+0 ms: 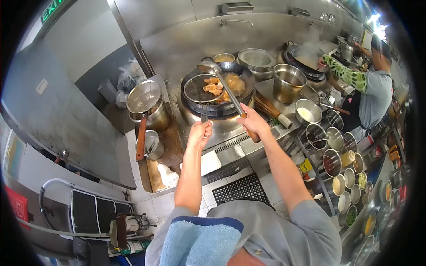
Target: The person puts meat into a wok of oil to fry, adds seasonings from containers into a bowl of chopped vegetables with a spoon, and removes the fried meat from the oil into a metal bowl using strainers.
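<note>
My left hand is closed round the handle of a round mesh strainer, which lies over the left part of a black wok. Browned food pieces sit on the strainer's right part. In my right hand is the wooden-ended handle of a long metal ladle. The ladle's bowl is at the back rim of the wok, above the strainer. Bubbling oil with food shows in the wok's right half. A bamboo brush lies right of the wok.
Left of the wok stands a large pot with a strainer across it. A deep steel pot is at the right. Farther right, a co-worker reaches to a steaming wok. Many bowls line a rack.
</note>
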